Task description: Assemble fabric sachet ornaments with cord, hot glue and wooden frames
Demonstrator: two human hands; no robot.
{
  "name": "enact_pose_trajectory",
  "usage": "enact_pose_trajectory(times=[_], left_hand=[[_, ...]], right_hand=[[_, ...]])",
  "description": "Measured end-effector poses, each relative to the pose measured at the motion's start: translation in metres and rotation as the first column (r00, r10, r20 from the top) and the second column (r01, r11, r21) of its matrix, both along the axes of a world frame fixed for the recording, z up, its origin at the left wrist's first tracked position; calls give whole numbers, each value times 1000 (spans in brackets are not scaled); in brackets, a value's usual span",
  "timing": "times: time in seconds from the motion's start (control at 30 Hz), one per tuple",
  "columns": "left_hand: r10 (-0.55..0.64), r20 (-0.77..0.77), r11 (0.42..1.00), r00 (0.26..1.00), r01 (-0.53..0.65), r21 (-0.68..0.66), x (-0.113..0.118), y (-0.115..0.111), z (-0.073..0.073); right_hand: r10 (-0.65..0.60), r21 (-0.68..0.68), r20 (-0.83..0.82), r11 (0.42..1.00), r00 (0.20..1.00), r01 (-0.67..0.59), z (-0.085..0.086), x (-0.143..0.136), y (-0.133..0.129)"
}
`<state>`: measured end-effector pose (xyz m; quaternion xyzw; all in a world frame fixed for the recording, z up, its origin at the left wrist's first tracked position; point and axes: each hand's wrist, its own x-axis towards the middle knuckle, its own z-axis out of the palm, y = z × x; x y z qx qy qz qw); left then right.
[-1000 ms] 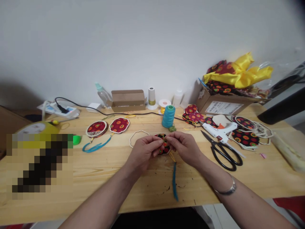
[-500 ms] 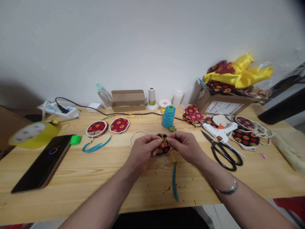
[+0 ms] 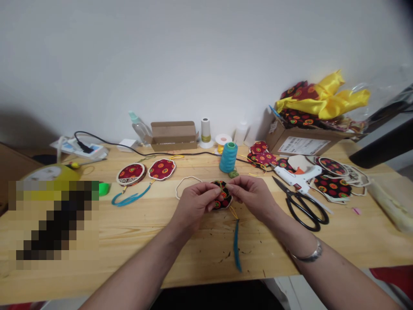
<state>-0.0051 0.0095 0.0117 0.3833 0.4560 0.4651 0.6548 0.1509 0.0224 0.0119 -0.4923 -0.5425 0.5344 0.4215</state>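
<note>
A dark floral fabric piece (image 3: 225,202) with a pale rim lies between my hands, with a yellow loop and a blue tassel (image 3: 236,245) hanging from its lower right. My left hand (image 3: 197,202) pinches a thin green cord (image 3: 223,186) over the fabric. The fingers of my right hand (image 3: 250,193) are pinched on the same cord, a little right of the left fingertips. Behind them stands a teal thread spool (image 3: 228,157), with a small green bundle (image 3: 233,173) at its foot. A pale scalloped frame (image 3: 178,189) is partly hidden by my left hand.
Black scissors (image 3: 303,202) and a white glue gun (image 3: 295,177) lie right of my hands. Two tasselled red ornaments (image 3: 131,173) (image 3: 162,169) are at the left. A cardboard box (image 3: 301,140) of fabric stands at the back right. A black cable (image 3: 180,154) crosses behind.
My right fingers have moved slightly up and away from the left ones, showing more cord and fabric between them. The left hand has hardly moved.
</note>
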Motion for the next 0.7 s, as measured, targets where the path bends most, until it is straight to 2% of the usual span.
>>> enact_pose_trajectory(times=[0.17,0.33,0.5,0.7], left_hand=[[9,-48,1000,999,-8,24,0,-2,1],[28,-128,999,991,-24,36,1,-3,0],[43,-144,998,989,-35,59,1,-3,2],[46,-70,999,996,-44,23,3,-3,1]], right_hand=[[-14,100,36,995,999,10,2,0,-2],[-52,308,102,951,993,18,-1,-1,-7],[-121,579,242,814,963,-44,-3,-2,-13],[-184,767,395,606,900,-213,-8,0,-14]])
